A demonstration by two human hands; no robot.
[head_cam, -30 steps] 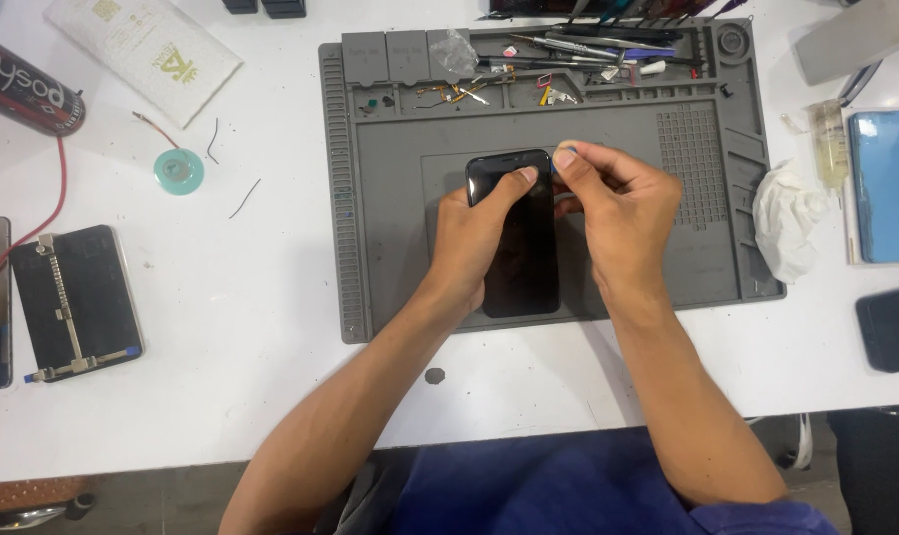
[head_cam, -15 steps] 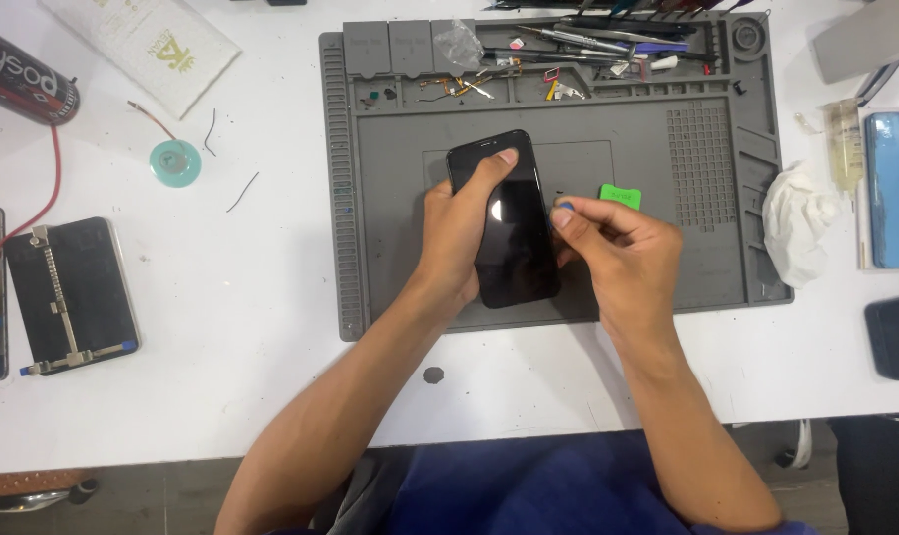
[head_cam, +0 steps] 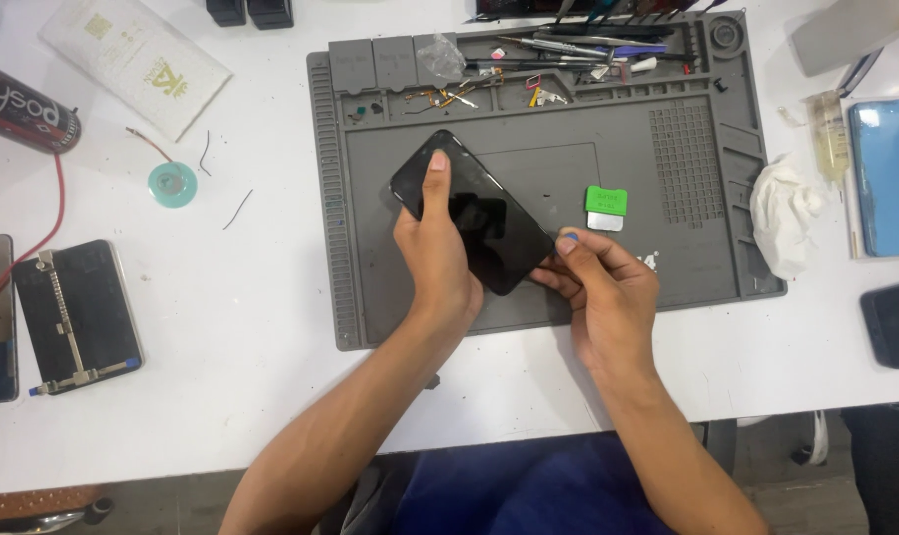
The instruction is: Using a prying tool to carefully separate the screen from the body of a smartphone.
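Both hands on black phone (head_cam: 474, 211): left hand (head_cam: 434, 260) gripping, right hand (head_cam: 598, 287) pinching lower corner; now tilted diagonally, green card (head_cam: 606, 203) newly uncovered.

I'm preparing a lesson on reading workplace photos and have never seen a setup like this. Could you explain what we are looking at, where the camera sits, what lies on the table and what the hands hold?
The view comes from a camera on the person's head, looking down at their own two bare hands; there is no machine. On a white table lies a grey work mat with small tools and parts in trays along its far edge. The left hand holds a black phone tilted above the mat, thumb on the screen. The right hand pinches the phone's lower corner. A small green pick lies on the mat nearby. Around the mat: a white cloth, a blue phone, a clamped phone and a dark can.
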